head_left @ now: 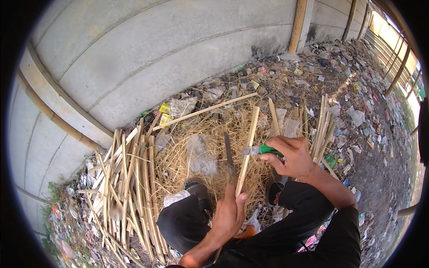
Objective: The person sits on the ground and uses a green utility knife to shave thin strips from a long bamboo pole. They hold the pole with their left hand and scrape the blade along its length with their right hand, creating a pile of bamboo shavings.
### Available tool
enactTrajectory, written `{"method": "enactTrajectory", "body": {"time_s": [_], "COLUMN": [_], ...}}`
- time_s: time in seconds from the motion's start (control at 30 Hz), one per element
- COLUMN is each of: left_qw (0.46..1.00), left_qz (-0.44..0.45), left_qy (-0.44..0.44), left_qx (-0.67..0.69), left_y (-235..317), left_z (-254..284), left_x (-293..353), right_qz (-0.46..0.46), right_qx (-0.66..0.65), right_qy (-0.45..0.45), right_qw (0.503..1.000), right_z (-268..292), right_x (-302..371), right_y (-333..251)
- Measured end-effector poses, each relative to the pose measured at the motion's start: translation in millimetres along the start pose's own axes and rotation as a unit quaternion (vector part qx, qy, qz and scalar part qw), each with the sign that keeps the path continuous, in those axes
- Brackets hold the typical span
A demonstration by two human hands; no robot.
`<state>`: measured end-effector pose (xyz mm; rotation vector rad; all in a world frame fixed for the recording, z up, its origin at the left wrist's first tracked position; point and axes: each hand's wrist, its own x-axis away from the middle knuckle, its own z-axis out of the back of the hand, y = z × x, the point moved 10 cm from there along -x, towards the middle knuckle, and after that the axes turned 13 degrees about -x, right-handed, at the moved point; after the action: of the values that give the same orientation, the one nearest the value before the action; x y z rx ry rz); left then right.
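My left hand [225,217] is closed around the lower end of a pale bamboo strip [252,128], which points up and away from me. In my right hand [292,156] is a knife with a green handle [271,150]. Its short, wide blade [251,151] lies across the strip, about midway along it. Just left of the strip a long dark blade [228,149] stands out, its lower end close to my left fingers; whether that hand also touches it I cannot tell. Straw-like shavings [178,158] spread beneath both hands.
A large pile of bamboo strips [127,196] lies at my left, and a smaller bundle [322,129] at my right. One long strip [208,110] lies across the far side. Litter [357,116] covers the ground. Behind stands a grey concrete wall [178,49]. My shoes [199,194] flank the shavings.
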<state>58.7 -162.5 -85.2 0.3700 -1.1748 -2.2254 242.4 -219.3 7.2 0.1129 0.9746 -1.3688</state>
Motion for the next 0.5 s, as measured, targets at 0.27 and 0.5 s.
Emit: {"method": "enactTrajectory", "body": {"time_s": [0.27, 0.5], "left_qw": [0.999, 0.997], "left_qz": [-0.007, -0.032], "left_qy": [-0.047, 0.02], "left_qx": [0.017, 0.062], "left_y": [3.6, 4.2], "left_z": [-14.5, 9.9], "left_x": [10.3, 2.3], "right_qz": [-0.131, 0.02], "right_qx": [0.019, -0.048], "right_qy": [0.125, -0.08], "right_qw": [0.983, 0.995], "right_z": [74.0, -25.7], "right_x": [-11.4, 20.4], "right_y": [47.9, -20.9]}}
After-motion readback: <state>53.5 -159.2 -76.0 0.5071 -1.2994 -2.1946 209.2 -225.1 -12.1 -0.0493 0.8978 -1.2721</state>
